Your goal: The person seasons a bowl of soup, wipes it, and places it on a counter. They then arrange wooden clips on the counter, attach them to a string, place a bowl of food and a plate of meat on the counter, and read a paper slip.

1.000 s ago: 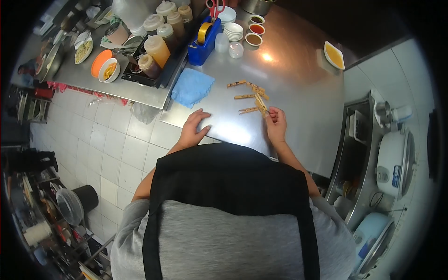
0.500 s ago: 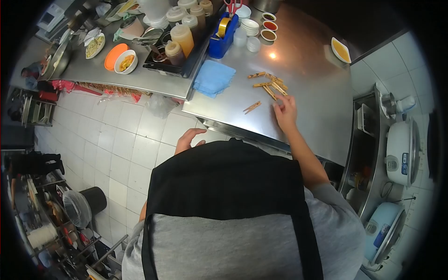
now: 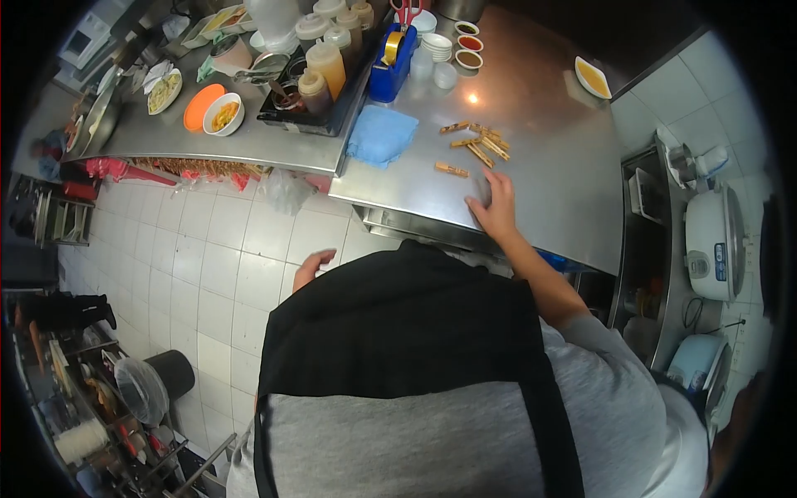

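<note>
On the steel worktop [image 3: 556,183], my right hand [image 3: 497,209] rests with thumb and forefinger apart, holding nothing. Just beyond its fingertips lies a loose heap of wooden clothespins [image 3: 483,144], several of them crossing one another. A single clothespin [image 3: 452,169] lies apart from the heap, to the left of my fingertips. My left hand [image 3: 314,267] hangs over the floor by the worktop's front corner, fingers loosely bent and apart, partly hidden by my black apron [image 3: 398,324]. A folded blue cloth [image 3: 382,134] lies at the worktop's left edge.
A blue tape dispenser [image 3: 393,68] stands behind the cloth, beside stacked small dishes [image 3: 436,45] and sauce cups [image 3: 469,59]. A yellow-filled dish [image 3: 592,77] sits at the far right. Sauce bottles [image 3: 325,66] crowd the left counter; rice cookers [image 3: 712,241] line the right wall.
My right hand has drawn back and left from the heap. The single clothespin now lies flat and nearer the heap. My left hand has moved slightly left and down.
</note>
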A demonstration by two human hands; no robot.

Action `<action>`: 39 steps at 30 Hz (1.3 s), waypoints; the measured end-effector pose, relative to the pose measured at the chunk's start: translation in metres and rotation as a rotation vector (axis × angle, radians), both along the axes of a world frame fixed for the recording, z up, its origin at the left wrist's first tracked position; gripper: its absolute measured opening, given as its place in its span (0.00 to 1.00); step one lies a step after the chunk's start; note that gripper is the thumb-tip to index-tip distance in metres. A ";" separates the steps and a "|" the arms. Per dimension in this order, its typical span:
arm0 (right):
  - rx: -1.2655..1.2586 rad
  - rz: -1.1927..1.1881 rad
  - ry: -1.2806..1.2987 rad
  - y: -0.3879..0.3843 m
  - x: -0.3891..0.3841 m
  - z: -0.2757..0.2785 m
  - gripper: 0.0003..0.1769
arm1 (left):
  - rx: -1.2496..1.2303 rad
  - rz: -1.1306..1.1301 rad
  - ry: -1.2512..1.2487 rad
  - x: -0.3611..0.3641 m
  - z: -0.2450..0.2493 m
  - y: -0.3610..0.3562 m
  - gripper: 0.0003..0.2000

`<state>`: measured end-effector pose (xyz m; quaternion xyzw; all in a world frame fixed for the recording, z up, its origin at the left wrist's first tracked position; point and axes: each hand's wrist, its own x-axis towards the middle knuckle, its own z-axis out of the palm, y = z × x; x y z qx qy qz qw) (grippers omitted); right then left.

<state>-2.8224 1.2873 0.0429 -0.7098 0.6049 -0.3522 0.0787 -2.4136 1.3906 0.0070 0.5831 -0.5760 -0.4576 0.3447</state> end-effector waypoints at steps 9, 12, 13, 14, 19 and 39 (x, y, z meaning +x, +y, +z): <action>0.089 -0.342 -0.191 -0.111 -0.014 -0.008 0.45 | 0.564 0.032 0.175 0.088 -0.133 0.055 0.19; 0.174 -0.219 -0.121 -0.110 0.005 -0.009 0.40 | 0.591 -0.006 0.164 0.098 -0.127 0.049 0.19; 0.149 -0.229 -0.276 -0.105 0.010 -0.013 0.38 | 0.594 -0.022 0.164 0.102 -0.124 0.042 0.19; 0.118 -0.237 -0.428 -0.102 0.014 -0.017 0.37 | 0.594 -0.028 0.199 0.109 -0.128 0.034 0.19; -0.079 -0.301 -0.645 -0.077 0.019 -0.029 0.26 | 0.368 -0.032 0.013 0.101 -0.069 -0.021 0.18; 0.488 -0.872 -0.338 -0.139 -0.004 -0.049 0.12 | 0.633 -0.205 0.281 0.211 -0.147 -0.020 0.19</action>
